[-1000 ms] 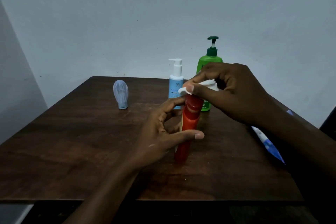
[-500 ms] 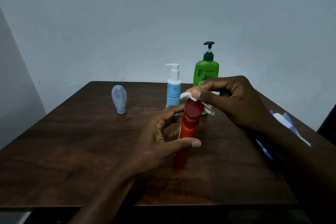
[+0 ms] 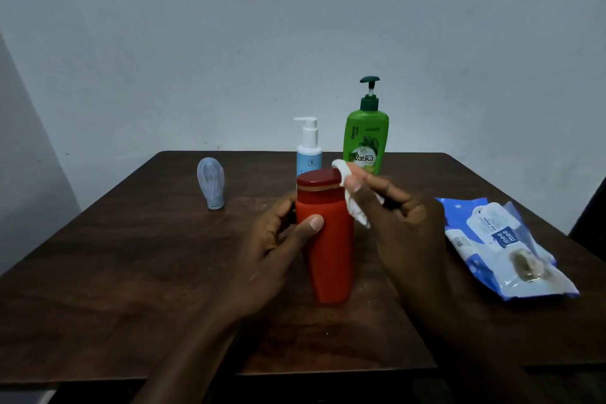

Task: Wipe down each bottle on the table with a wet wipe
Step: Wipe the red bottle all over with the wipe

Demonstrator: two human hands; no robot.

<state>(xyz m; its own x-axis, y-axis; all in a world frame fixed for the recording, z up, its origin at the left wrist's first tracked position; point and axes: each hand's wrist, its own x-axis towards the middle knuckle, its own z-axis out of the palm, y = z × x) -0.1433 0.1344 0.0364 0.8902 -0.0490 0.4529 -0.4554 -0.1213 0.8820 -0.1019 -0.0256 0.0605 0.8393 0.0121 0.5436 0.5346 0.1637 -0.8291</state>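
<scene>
A red bottle (image 3: pixel 329 249) with a dark red cap stands upright at the middle of the brown table (image 3: pixel 131 272). My left hand (image 3: pixel 275 249) grips its body, thumb on the front. My right hand (image 3: pixel 403 226) pinches a white wet wipe (image 3: pixel 352 203) against the bottle's upper right side, just below the cap. Behind stand a light blue pump bottle (image 3: pixel 308 154) and a green pump bottle (image 3: pixel 366 141). A small translucent blue bottle (image 3: pixel 211 185) stands cap-down at the back left.
A blue and white wet wipe pack (image 3: pixel 505 239) lies on the table to the right of my right hand. A pale wall rises right behind the table's far edge.
The wipe in my right hand has moved off the top of the cap down to the bottle's upper right side. The camera view has tilted, and the wipe pack shows fully.
</scene>
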